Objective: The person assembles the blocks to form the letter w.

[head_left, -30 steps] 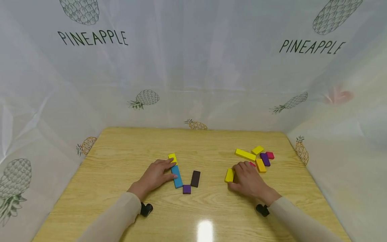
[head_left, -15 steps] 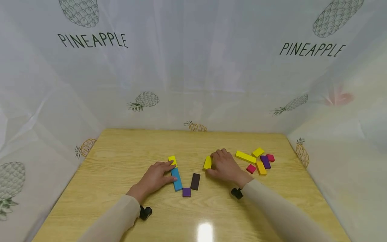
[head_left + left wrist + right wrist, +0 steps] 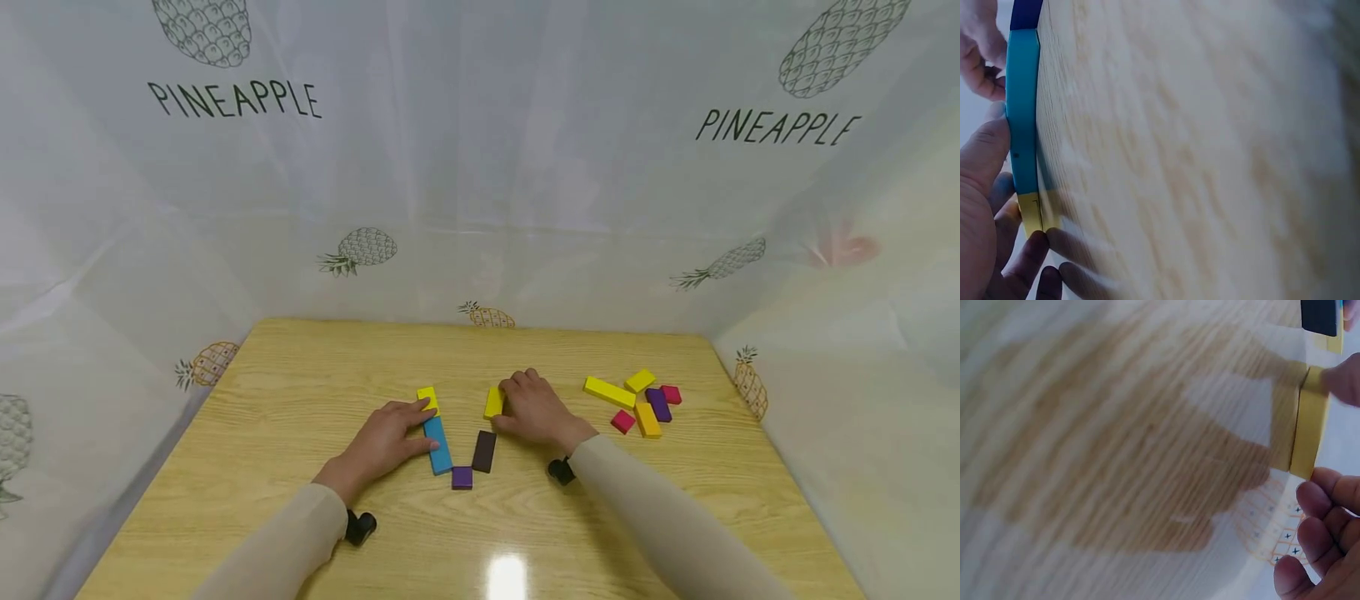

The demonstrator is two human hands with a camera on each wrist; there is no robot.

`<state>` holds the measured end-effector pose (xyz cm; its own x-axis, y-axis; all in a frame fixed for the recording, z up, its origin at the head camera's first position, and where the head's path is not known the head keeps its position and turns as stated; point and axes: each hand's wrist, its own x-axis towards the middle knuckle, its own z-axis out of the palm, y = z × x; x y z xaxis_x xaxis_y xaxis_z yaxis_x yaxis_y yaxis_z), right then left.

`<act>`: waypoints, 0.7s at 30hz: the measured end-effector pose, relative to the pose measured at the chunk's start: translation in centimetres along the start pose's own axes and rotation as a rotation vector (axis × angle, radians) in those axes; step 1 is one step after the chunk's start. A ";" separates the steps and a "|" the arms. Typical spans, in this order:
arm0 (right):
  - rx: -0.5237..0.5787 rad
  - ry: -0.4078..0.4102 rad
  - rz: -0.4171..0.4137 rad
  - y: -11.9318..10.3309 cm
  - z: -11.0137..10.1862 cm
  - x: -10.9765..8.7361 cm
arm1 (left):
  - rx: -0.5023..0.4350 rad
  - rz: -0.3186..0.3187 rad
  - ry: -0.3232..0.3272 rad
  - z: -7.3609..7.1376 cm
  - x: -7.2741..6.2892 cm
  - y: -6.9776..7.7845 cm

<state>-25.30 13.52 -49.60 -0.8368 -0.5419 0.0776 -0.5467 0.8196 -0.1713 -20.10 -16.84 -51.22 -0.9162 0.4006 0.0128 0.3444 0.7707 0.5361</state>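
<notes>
In the head view, my left hand (image 3: 384, 439) rests on two blocks lying end to end, its thumb on the blue block (image 3: 437, 435) and its fingertips on the short yellow block (image 3: 426, 394). A small purple block (image 3: 462, 478) sits at the blue block's near end, and a dark brown block (image 3: 484, 452) slants up from its other side. My right hand (image 3: 537, 410) pinches a yellow block (image 3: 492, 402) between thumb and fingers, just beyond the brown one's far end. The right wrist view shows this yellow block (image 3: 1309, 428) near the tabletop; a gap to the brown block (image 3: 1319, 315) is visible there.
To the right lies a loose group: a long yellow block (image 3: 610, 392), a shorter yellow block (image 3: 640, 381), a purple block (image 3: 658, 405), an orange block (image 3: 647, 420) and two pink blocks, one pink block (image 3: 623, 421) nearer. Pineapple-printed sheeting (image 3: 525, 183) surrounds the wooden table (image 3: 337, 350).
My right hand has carried the yellow block leftward from beside the loose group to beyond the brown block. My left hand has stayed on the blue and yellow blocks.
</notes>
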 end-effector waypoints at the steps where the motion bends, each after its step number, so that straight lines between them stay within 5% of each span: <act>1: 0.011 -0.001 0.001 0.0 -0.1 -0.1 | 0.000 0.000 0.002 0.0 0.0 0.0; 21: 0.009 0.054 -0.074 0.2 0.5 -0.7 | 0.007 0.000 0.013 0.1 -0.2 0.0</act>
<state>-24.76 13.97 -50.14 -0.7948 -0.5897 0.1432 -0.6067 0.7760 -0.1723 -19.88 -16.86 -51.33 -0.9187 0.3942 0.0236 0.3459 0.7743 0.5299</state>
